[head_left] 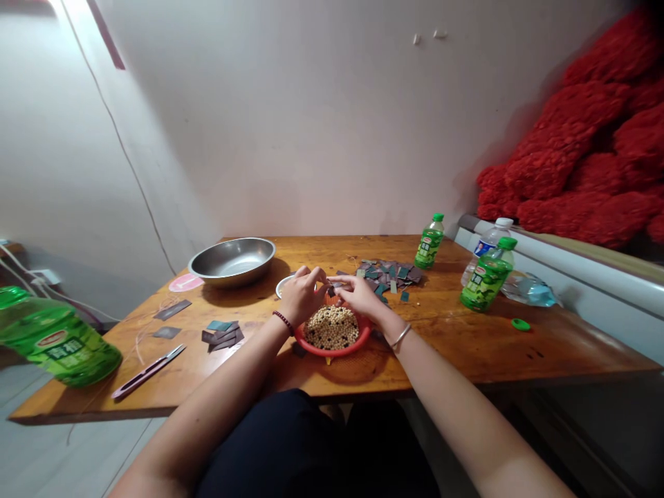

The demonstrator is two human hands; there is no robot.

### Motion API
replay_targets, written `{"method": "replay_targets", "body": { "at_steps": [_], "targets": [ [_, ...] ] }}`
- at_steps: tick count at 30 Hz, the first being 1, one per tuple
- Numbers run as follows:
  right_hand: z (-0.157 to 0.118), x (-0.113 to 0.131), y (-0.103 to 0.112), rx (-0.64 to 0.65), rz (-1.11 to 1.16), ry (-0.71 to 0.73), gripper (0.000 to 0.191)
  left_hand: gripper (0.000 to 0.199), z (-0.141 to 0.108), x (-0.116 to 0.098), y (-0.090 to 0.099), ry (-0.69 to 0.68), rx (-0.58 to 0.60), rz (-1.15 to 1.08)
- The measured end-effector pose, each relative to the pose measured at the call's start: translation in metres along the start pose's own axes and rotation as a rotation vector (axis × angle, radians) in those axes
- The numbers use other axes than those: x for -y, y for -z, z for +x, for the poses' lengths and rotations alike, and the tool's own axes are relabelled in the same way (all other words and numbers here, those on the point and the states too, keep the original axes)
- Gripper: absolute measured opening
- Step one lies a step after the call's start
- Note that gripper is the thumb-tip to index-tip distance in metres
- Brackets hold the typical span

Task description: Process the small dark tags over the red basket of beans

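Note:
Both my hands are raised above the far side of a red plastic basket (369, 339) filled with cream-coloured beads (332, 326) with black ones mixed in. My left hand (303, 296), with a dark bead bracelet at its wrist, has its fingers bent into a pinch. Facing it, my right hand (359, 294), wearing a metal bangle, pinches too. The fingertips meet around something small and dark that I cannot make out. Behind my left hand a white bowl (281, 286) is partly hidden. A heap of small dark and green fabric-like pieces (394, 275) lies beyond my right hand.
A steel basin (233, 261) stands at the back left. Thread snips (148, 372) and more dark pieces (223, 336) lie on the left. Green-labelled bottles (429, 242) stand on both sides, with a green cap (520, 324) at right. Red fluffy bundles (586, 152) are piled far right.

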State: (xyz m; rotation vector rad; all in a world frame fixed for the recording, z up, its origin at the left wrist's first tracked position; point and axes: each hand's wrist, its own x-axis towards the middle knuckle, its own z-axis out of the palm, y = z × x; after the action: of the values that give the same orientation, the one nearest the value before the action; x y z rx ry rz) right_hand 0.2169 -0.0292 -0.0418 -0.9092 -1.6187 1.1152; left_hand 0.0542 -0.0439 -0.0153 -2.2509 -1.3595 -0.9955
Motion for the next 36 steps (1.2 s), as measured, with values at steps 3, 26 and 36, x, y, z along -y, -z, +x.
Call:
{"method": "replay_targets", "body": {
  "at_steps": [3, 26, 36],
  "targets": [
    [0.001, -0.001, 0.000, 0.004, -0.016, -0.001, 0.039, 0.016, 0.000, 0.000, 0.000, -0.019, 0.025, 0.010],
    [-0.003, 0.007, -0.002, -0.017, -0.018, -0.049, 0.037, 0.015, 0.001, 0.001, 0.001, 0.080, 0.028, 0.051],
    [-0.002, 0.005, -0.002, -0.031, -0.007, -0.047, 0.038, 0.016, 0.001, 0.001, 0.004, 0.101, 0.063, 0.059]
  ]
}}
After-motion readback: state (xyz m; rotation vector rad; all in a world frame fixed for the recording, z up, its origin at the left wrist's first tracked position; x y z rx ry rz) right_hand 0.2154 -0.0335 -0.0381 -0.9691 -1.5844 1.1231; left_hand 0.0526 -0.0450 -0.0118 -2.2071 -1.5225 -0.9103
